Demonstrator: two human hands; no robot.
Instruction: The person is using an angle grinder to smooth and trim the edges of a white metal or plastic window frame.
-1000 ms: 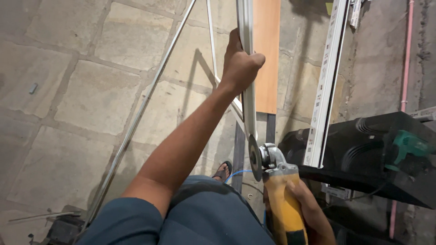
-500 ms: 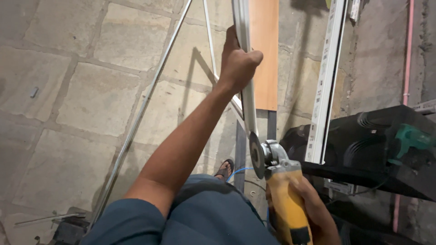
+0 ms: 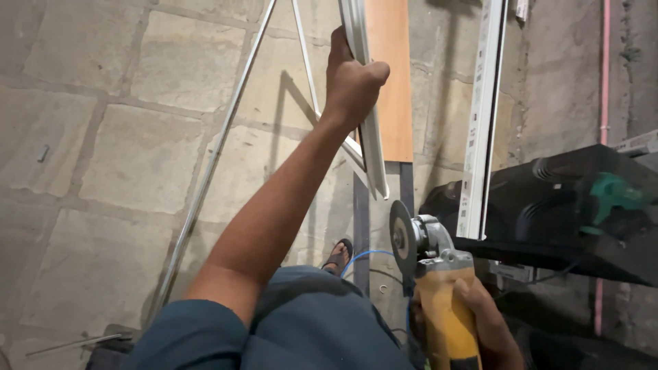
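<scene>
Profile [image 3: 367, 103], a pale metal strip, slants over the stone floor [image 3: 103, 171], left hand [image 3: 351, 82] clamped round it for steadiness. Right hand [image 3: 480, 322] wraps the yellow grinder [image 3: 439, 294], disc [image 3: 401, 238] just below the strip's end.

Grinder handle [image 3: 449, 329] and right hand [image 3: 488, 329] cut off below — white profile's [image 3: 363, 96] top likewise.

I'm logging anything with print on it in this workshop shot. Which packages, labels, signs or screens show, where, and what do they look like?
White profile strip: upper right, long and upright, a row of small dark printed marks along it.
Pale label: under the black case, small and rectangular, only partly seen.
No packages, signs or screens show.
</scene>
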